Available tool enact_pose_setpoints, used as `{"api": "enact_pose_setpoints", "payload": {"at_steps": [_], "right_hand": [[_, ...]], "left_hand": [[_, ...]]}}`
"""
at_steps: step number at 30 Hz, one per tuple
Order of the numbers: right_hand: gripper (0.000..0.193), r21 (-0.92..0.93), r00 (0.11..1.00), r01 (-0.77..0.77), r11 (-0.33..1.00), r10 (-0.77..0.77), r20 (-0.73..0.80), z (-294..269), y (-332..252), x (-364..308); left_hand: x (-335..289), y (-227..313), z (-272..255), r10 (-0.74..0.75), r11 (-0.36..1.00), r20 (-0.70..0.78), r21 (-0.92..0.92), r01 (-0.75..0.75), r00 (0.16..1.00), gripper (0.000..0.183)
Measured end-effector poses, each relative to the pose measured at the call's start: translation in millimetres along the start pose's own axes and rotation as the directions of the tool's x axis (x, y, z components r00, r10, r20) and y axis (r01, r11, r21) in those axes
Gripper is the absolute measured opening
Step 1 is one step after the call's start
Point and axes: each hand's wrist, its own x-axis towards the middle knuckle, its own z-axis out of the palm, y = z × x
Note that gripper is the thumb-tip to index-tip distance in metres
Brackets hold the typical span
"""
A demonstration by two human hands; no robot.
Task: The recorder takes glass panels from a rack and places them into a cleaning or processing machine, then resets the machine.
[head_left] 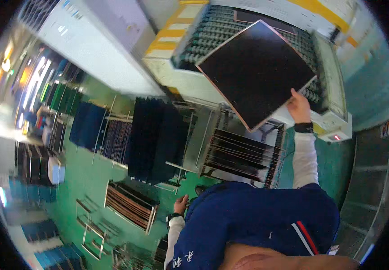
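Note:
My right hand (299,108) is closed on the lower right edge of a large black panel (257,72) with a thin copper-coloured rim. The panel is tilted, one corner pointing back and one toward me, over the roller conveyor (194,45). It hides much of the rollers. Behind it, part of a second dark panel (266,19) shows on the rollers. My left hand (181,204) hangs low beside my body, its fingers curled, with nothing visible in them. A rack (271,173) holding dark panels stands just below the held panel.
A cart densely filled with dark panels (156,139) stands left of the rack. A low rack of copper-edged panels (129,204) sits on the green floor (79,175). A white cabinet (100,49) adjoins the conveyor. Its right end carries a small box with a red display (337,137).

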Motion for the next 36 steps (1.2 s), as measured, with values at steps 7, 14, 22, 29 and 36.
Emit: {"api": "enact_pose_setpoints", "payload": {"at_steps": [7, 14, 22, 29, 36], "right_hand": [[0.011, 0.962, 0.911, -0.254, 0.096, 0.358, 0.205, 34, -6, 22], [0.032, 0.562, 0.788, -0.616, 0.553, 0.408, 0.461, 11, -79, 32], [0.030, 0.346, 0.897, -0.346, 0.872, 0.199, 0.395, 60, -102, 43], [0.040, -0.663, 0.907, 0.384, 0.643, -0.399, 0.138, 100, -88, 73], [0.050, -0.759, 0.939, 0.292, 0.582, -0.325, 0.112, 98, -60, 129]], "left_hand": [[-13, 34, 6, -0.048, 0.981, -0.003, 0.189, 0.047, 0.999, 0.042], [-4, 15, -1, -0.040, 0.972, 0.000, 0.234, 0.039, 0.999, 0.044], [-12, 17, 4, -0.042, 0.984, -0.002, 0.175, 0.041, 0.999, 0.042], [-27, 20, 13, -0.011, 0.986, -0.034, 0.164, 0.017, 0.999, 0.045], [-38, 3, 13, -0.086, 0.988, -0.051, 0.121, 0.092, 0.995, 0.044]]}}
